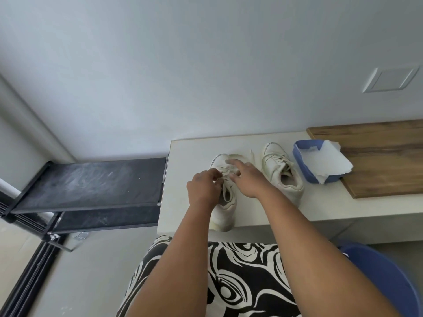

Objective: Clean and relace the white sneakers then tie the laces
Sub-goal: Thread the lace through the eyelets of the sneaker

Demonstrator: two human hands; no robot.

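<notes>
Two white leather low-top sneakers stand on the pale rectangular counter [190,209], toes toward the wall. The near sneaker [225,209] sits at the counter's front edge, its heel slightly over the lip; the second sneaker [282,172] stands just beside it, between it and a blue plastic tub [299,165] lined with torn white paper.

Both hands work over the near sneaker's lacing. The left hand [203,187] has its grip pinched together on a cream flat lace [225,177] at the eyelets. The right hand [246,177] lies across the tongue, fingers spread and apart, seemingly steadying the shoe; whether it holds any lace I cannot tell. A loose lace end trails on the counter beyond the near sneaker's toe.

The lace looks soft, limp and light, likely to slip unless pinched close to its tip. The shoe itself is light and fairly stiff at the sole, so it is best braced at the tongue or collar while threading.
</notes>
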